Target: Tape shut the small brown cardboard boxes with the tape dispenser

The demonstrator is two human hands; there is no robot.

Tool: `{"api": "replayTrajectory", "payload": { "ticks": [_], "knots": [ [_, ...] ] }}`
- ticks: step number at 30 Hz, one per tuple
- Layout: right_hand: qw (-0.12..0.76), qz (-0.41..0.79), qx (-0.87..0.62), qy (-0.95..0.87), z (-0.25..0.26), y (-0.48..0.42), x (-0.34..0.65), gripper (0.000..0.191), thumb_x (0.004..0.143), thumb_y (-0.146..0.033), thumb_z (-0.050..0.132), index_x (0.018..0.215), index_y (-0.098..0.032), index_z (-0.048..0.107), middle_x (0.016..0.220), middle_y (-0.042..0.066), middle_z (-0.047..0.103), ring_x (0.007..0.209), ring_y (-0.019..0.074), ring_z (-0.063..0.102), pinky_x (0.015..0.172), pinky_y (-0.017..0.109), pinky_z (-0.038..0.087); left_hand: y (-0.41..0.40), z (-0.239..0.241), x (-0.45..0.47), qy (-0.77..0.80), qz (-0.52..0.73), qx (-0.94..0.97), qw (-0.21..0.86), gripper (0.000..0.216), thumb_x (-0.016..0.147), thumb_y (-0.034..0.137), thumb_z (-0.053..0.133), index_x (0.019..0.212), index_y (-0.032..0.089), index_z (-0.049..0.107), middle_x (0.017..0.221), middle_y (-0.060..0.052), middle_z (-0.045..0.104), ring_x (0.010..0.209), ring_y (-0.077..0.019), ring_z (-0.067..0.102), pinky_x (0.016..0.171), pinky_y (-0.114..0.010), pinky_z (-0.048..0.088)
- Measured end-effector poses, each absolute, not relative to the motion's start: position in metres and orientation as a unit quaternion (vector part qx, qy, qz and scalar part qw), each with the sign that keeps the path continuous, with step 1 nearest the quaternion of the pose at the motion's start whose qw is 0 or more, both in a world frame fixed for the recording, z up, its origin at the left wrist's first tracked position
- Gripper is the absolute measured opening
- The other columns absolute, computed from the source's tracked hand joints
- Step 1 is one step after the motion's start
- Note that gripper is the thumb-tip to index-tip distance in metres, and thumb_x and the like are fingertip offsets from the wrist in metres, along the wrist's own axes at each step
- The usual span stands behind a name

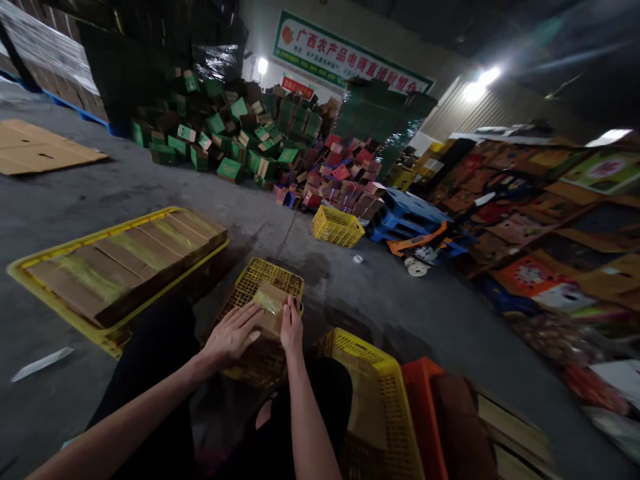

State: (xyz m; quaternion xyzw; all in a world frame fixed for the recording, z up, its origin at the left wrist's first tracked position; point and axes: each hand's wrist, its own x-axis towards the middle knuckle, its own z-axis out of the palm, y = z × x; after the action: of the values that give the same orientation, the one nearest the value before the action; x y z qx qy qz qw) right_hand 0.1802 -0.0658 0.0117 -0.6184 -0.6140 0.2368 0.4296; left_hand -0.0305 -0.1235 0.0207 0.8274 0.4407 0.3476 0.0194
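A small brown cardboard box (271,303) rests on an upturned yellow plastic crate (253,280) in front of me. My left hand (231,335) lies flat on the box's near left side, fingers spread. My right hand (291,328) presses against its right edge, fingers straight and together. A strip of shiny tape runs across the box top. My dark-trousered legs sit on either side of the crate.
A yellow tray (30,267) with taped brown boxes sits left. A yellow crate (373,387) and an orange crate (417,387) stand at right. Another yellow crate (337,227), blue pallets (410,210), and heaps of green (225,137) and red boxes (340,177) lie ahead. Flat cartons line the right.
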Motion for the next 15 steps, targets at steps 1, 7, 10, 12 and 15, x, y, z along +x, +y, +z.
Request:
{"api": "replayTrajectory", "payload": {
  "ticks": [1, 7, 10, 12, 15],
  "knots": [
    [0.423, 0.232, -0.62, -0.619, 0.012, -0.065, 0.18, 0.066, 0.099, -0.06, 0.032, 0.146, -0.018, 0.053, 0.16, 0.009, 0.038, 0.15, 0.0231, 0.032, 0.122, 0.044, 0.029, -0.124, 0.018, -0.03, 0.442, 0.355, 0.823, 0.019, 0.05, 0.102, 0.037, 0.047, 0.15, 0.021, 0.046, 0.154, -0.009, 0.047, 0.144, -0.0278, 0.042, 0.115, -0.047, 0.042],
    [0.386, 0.216, -0.606, -0.662, 0.025, -0.058, 0.183, 0.058, 0.101, -0.049, 0.032, 0.147, -0.02, 0.051, 0.152, 0.008, 0.05, 0.143, 0.0209, 0.044, 0.119, 0.043, 0.035, -0.115, 0.006, -0.016, 0.437, 0.405, 0.803, 0.034, 0.048, 0.101, 0.028, 0.046, 0.148, 0.018, 0.049, 0.148, -0.011, 0.054, 0.147, -0.0273, 0.036, 0.114, -0.043, 0.046],
    [0.374, 0.208, -0.596, -0.679, 0.034, -0.051, 0.187, 0.055, 0.101, -0.046, 0.034, 0.145, -0.02, 0.054, 0.15, 0.008, 0.053, 0.14, 0.021, 0.048, 0.117, 0.042, 0.038, -0.104, 0.001, -0.017, 0.417, 0.411, 0.81, 0.028, 0.044, 0.102, 0.03, 0.049, 0.144, 0.021, 0.053, 0.144, -0.008, 0.058, 0.145, -0.0257, 0.041, 0.113, -0.041, 0.047],
    [0.368, 0.206, -0.591, -0.688, 0.039, -0.047, 0.189, 0.053, 0.101, -0.044, 0.035, 0.143, -0.019, 0.056, 0.147, 0.01, 0.056, 0.137, 0.0215, 0.052, 0.115, 0.041, 0.04, -0.097, -0.001, -0.022, 0.398, 0.415, 0.818, 0.022, 0.042, 0.102, 0.032, 0.051, 0.143, 0.023, 0.054, 0.14, -0.008, 0.06, 0.143, -0.025, 0.043, 0.112, -0.04, 0.048],
    [0.366, 0.204, -0.583, -0.696, 0.042, -0.045, 0.192, 0.052, 0.101, -0.043, 0.036, 0.141, -0.019, 0.058, 0.144, 0.01, 0.059, 0.136, 0.0219, 0.053, 0.114, 0.04, 0.041, -0.089, -0.001, -0.03, 0.364, 0.42, 0.831, 0.019, 0.043, 0.101, 0.032, 0.056, 0.143, 0.024, 0.054, 0.135, -0.008, 0.064, 0.143, -0.0243, 0.043, 0.109, -0.041, 0.05]
  ]
}}
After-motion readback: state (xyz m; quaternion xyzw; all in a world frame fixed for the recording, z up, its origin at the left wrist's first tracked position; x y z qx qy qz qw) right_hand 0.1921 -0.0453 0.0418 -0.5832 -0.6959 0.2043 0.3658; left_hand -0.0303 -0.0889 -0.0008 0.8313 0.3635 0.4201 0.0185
